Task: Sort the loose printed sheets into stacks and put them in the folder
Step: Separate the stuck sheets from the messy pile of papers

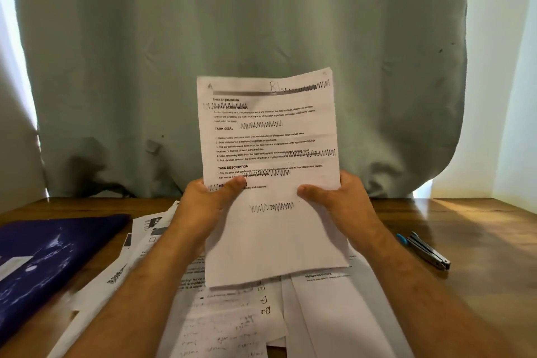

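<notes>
Head view: left hand [207, 203] and right hand [340, 197] pinch creased printed sheet [270, 136]

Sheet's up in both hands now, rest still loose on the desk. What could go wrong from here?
1. The held sheet is gripped only near its lower half by the left hand and right hand; its top could flop or crease.
2. The loose sheets overlap untidily, so setting it down may mix stacks.
3. The blue folder lies closed at the left; reaching across might drag papers off the desk.
</notes>
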{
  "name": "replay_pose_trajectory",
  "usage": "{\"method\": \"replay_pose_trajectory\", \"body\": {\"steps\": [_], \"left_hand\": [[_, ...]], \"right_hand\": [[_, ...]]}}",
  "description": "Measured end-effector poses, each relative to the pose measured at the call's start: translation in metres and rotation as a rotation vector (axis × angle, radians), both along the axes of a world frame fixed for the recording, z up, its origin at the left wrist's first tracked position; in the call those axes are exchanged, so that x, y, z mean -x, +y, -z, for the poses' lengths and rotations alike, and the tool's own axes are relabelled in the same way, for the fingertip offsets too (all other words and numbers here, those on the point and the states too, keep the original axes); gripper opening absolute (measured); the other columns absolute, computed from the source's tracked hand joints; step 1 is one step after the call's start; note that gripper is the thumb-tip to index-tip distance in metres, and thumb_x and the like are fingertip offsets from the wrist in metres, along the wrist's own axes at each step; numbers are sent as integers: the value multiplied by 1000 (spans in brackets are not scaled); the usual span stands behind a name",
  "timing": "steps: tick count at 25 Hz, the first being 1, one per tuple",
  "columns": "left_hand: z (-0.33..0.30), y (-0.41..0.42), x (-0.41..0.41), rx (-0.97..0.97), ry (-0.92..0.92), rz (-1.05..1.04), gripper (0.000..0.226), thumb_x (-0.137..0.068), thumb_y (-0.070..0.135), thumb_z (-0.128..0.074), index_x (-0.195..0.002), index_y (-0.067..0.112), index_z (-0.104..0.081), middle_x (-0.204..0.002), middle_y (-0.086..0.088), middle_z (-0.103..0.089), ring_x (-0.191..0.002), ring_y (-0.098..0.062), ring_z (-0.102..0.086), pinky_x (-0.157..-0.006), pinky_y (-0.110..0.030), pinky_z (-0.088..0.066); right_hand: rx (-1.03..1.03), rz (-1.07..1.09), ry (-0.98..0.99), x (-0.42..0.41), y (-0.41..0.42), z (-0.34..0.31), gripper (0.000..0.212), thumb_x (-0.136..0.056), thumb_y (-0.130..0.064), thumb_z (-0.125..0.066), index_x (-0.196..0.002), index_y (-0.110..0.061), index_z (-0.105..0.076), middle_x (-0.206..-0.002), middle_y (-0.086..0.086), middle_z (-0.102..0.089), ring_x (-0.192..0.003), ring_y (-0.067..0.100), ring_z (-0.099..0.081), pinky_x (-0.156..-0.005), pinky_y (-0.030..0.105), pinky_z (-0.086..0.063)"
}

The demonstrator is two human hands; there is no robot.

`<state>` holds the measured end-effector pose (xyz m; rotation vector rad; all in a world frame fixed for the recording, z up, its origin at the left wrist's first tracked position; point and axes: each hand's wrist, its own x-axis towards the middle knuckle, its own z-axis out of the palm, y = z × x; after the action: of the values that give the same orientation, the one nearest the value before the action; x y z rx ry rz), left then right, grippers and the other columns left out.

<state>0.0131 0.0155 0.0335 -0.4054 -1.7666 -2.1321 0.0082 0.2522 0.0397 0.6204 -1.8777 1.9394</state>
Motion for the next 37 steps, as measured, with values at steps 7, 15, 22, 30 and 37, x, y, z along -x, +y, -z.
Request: {"method": "replay_pose_trajectory", "body": {"steps": [7, 15, 22, 30, 37], "left_hand": [[24, 9, -4, 130, -517, 201, 41, -82, 21, -76, -122, 13, -68, -109, -12, -77, -101, -36, -73, -98, -55, -53], [37, 6, 0, 155, -742, 413, 59, -78, 16, -77, -133, 18, -58, -120, -15, -72, -109, -38, -70, -100, -57, -51], [32, -8, 14, -73, -674, 206, 30, -101, 29, -56, -125, 12, -61, -110, -19, -75, -96, -40, -74, -74, -57, -61], [36, -7, 20, 20, -621, -105, 14, -103, 29, -54, -103, 17, -61, -89, -11, -79, -81, -37, -76, -70, -56, -62], [39, 4, 17, -12, -597, -53, 16, -104, 26, -52, -110, 14, -61, -92, -12, -79, -81, -37, -76, -65, -52, -62]], "right_hand": [[-48, 174, -373, 11, 19, 10, 24, -95, -30, -62, -100, -8, -71, -86, 3, -77, -75, 22, -75, -60, 29, -57], [-11, 278, -577, 22, 27, 34, 15, -93, -21, -65, -101, -9, -69, -86, 7, -77, -75, 30, -74, -75, 47, -60], [-105, 221, -609, 17, 15, 34, 16, -92, -22, -66, -102, -9, -69, -84, 6, -77, -73, 27, -74, -75, 43, -60], [-131, 165, -685, 15, -4, 38, 24, -93, -33, -64, -109, -16, -64, -88, 3, -77, -71, 24, -75, -72, 41, -62], [-2, 359, -558, 22, 1, 38, 34, -95, -45, -56, -83, -15, -65, -68, -1, -72, -55, 11, -69, -50, 21, -55]]}}
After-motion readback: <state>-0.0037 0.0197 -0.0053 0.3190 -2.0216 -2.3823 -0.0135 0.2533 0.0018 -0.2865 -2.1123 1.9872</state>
